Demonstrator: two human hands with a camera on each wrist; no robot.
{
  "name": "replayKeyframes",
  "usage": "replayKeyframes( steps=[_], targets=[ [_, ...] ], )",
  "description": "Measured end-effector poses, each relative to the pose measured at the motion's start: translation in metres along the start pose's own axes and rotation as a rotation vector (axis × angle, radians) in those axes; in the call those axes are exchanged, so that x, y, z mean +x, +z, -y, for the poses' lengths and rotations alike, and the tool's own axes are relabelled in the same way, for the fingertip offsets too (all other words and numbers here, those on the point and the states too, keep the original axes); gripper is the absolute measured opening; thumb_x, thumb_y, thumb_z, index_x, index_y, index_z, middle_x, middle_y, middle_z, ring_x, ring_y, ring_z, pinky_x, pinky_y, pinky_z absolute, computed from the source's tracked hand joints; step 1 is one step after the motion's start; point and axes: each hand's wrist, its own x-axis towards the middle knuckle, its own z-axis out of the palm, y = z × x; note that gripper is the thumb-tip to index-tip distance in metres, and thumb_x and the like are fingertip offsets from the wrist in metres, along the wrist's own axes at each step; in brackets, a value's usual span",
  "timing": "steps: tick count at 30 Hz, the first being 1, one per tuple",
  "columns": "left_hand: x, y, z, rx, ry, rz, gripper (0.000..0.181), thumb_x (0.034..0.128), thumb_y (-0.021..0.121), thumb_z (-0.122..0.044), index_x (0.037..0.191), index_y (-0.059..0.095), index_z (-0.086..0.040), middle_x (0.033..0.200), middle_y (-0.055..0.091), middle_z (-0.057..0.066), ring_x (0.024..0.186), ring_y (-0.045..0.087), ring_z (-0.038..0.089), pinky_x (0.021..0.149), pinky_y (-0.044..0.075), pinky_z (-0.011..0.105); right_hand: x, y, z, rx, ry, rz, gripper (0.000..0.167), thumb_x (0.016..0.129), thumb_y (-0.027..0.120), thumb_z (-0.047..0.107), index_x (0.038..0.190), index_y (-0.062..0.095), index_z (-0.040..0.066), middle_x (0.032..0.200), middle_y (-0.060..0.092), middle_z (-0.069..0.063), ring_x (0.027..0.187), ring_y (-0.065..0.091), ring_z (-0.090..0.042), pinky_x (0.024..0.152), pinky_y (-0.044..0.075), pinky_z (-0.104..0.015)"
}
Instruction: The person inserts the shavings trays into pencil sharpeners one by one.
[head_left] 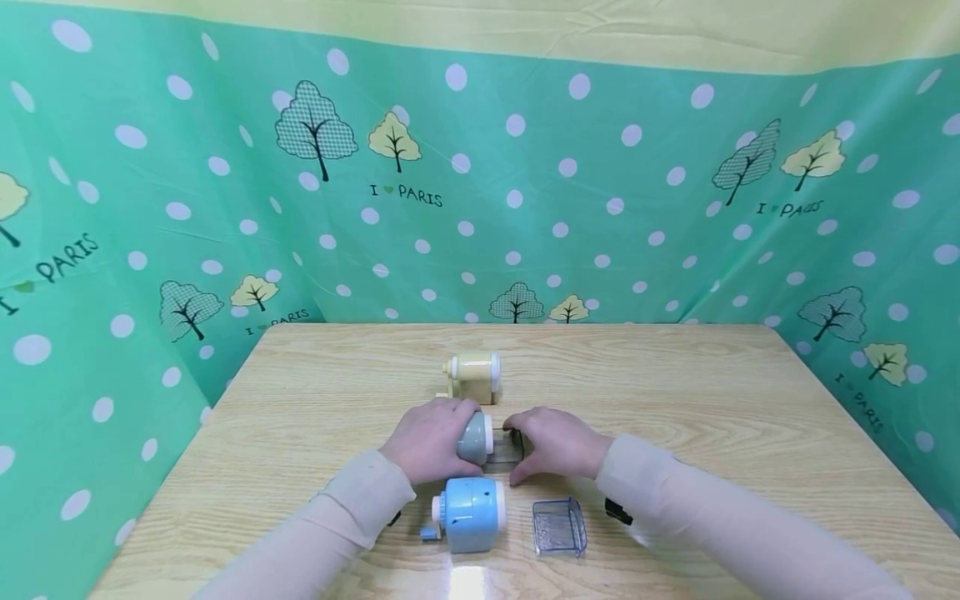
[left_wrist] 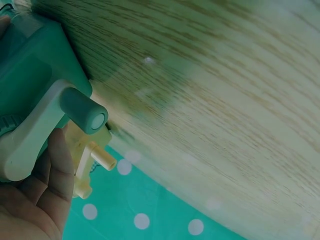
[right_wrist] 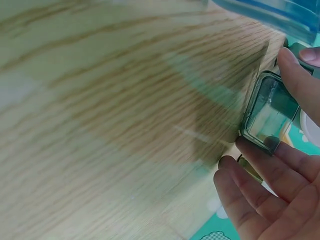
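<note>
Left hand (head_left: 431, 442): I am gripping the grey-green sharpener (head_left: 472, 439), fingers curling round its rounded body. The left wrist view is showing its crank (left_wrist: 37, 127) in front of my fingers, a pale, flat arm carrying a green cylindrical knob (left_wrist: 82, 110).

Right hand (head_left: 558, 444): I am pinching the smoky drawer (head_left: 506, 450) between thumb and fingertips, the grip spanning the drawer's width, other fingers extending loosely past it. The drawer is sitting at the white-rimmed end of the grey-green sharpener; I cannot tell how far inside it is reaching.

Containers: the drawer is reading as a see-through box with rounded corners; glare is obscuring its contents. A clear bin with blue edges (head_left: 558, 527) is lying nearer me than the grey-green sharpener and to its right, its floor looking mottled.

Others: a glossy blue sharpener (head_left: 472, 512) is standing just on my side of the grey-green sharpener, a cream sharpener (head_left: 476, 379) just beyond it. All are resting on a wood-grain surface (head_left: 675, 392).
</note>
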Motion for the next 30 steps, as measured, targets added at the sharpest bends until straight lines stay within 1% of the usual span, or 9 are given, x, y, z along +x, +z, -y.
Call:
replayKeyframes(
  steps=[5,10,21,30],
  targets=[
    [0.0004,0.0012,0.0013,0.0,0.004,-0.004,0.069,0.0672,0.087,-0.051,0.118,0.056,-0.016,0.1,0.065,-0.002,0.086,0.06,0.015,0.068,0.05,0.033,0.0019,0.0007,0.001,-0.013,0.009,-0.001,0.076,0.068,0.088,0.047,0.127,0.063,0.007,0.122,0.07,-0.008,0.111,0.065,-0.023,0.097,0.052,-0.04],
    [0.0002,0.0014,0.0013,0.008,0.0,-0.006,0.069,0.0673,0.086,-0.051,0.118,0.056,-0.017,0.1,0.065,-0.003,0.086,0.06,0.014,0.068,0.05,0.032,0.0029,0.0003,0.0022,-0.02,-0.003,-0.01,0.075,0.067,0.087,0.047,0.126,0.063,0.007,0.121,0.07,-0.008,0.109,0.066,-0.022,0.095,0.053,-0.039],
    [-0.0005,0.0021,0.002,0.005,0.0,-0.008,0.069,0.0676,0.086,-0.052,0.119,0.056,-0.017,0.101,0.065,-0.003,0.086,0.059,0.014,0.069,0.05,0.032,0.005,-0.0005,0.0053,-0.029,-0.001,-0.011,0.076,0.067,0.088,0.047,0.126,0.063,0.007,0.118,0.071,-0.007,0.106,0.066,-0.021,0.094,0.053,-0.038],
    [0.0001,0.0021,0.0016,0.001,0.0,-0.011,0.068,0.0676,0.086,-0.051,0.118,0.056,-0.017,0.1,0.065,-0.003,0.085,0.059,0.014,0.068,0.05,0.032,0.0068,0.0004,0.0068,-0.017,-0.011,-0.003,0.075,0.068,0.087,0.046,0.128,0.062,0.008,0.121,0.07,-0.008,0.109,0.066,-0.023,0.096,0.052,-0.04]
  ],
)
